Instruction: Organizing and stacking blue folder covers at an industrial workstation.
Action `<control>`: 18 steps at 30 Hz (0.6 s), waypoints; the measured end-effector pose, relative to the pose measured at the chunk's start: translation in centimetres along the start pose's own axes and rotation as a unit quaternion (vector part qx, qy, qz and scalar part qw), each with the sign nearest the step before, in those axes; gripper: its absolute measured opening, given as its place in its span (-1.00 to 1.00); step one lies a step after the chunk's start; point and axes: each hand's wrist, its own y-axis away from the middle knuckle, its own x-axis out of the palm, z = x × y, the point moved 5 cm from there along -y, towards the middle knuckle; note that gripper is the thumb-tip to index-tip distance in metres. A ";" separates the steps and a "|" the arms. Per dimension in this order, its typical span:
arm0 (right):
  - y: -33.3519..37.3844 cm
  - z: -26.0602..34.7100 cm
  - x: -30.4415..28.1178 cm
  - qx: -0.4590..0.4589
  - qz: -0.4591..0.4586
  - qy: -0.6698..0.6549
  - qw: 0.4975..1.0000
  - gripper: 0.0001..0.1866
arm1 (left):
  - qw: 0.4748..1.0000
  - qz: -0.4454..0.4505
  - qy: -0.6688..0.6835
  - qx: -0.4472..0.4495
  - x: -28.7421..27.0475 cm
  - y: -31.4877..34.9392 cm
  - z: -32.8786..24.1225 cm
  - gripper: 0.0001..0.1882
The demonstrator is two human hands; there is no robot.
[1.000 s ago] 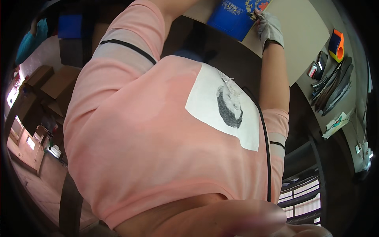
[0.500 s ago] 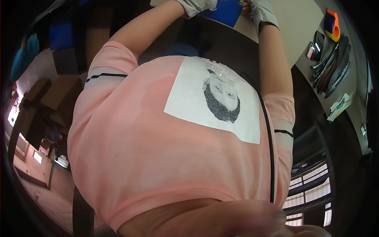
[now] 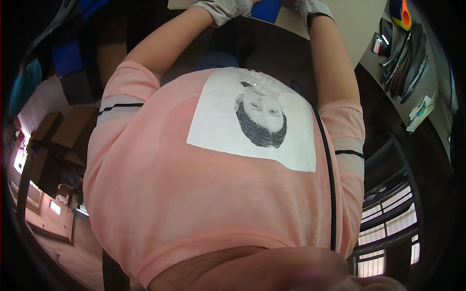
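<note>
My left hand [image 3: 225,8], in a pale grey glove, is at the top edge beside a flat blue piece [image 3: 266,10] on the pale tabletop [image 3: 352,29]. On the other side of that piece is my right hand [image 3: 313,8], gloved the same way with a dark band at the wrist. Both hands are cut off by the top of the picture, so most of their fingers are hidden. Whether either one grips the blue piece cannot be made out.
On the right lie an orange and yellow tool with a ring-shaped opening [image 3: 401,14], a dark phone-like object [image 3: 386,38], a bundle of long dark strips [image 3: 410,63] and some papers [image 3: 421,114]. Cardboard boxes [image 3: 73,127] stand at the left. A black cable [image 3: 327,169] runs down my shirt.
The view has shifted, so both hands and the blue piece sit higher and farther left, with less of them showing. Things on the right table have also slid upward in the picture.
</note>
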 end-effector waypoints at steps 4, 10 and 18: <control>-0.4 0.1 0.1 0.019 0.027 -0.029 0.999 -0.68 | 0.999 0.048 -0.010 0.011 -0.3 -0.1 -0.6 -0.19; -0.4 -0.1 0.0 0.039 0.057 -0.023 0.997 -0.63 | 0.999 0.047 -0.001 0.023 0.0 -0.2 -0.9 -0.19; 0.0 0.0 -0.1 -0.033 0.039 -0.008 0.999 -0.67 | 0.995 0.099 -0.013 0.014 -0.2 -0.8 -1.1 -0.20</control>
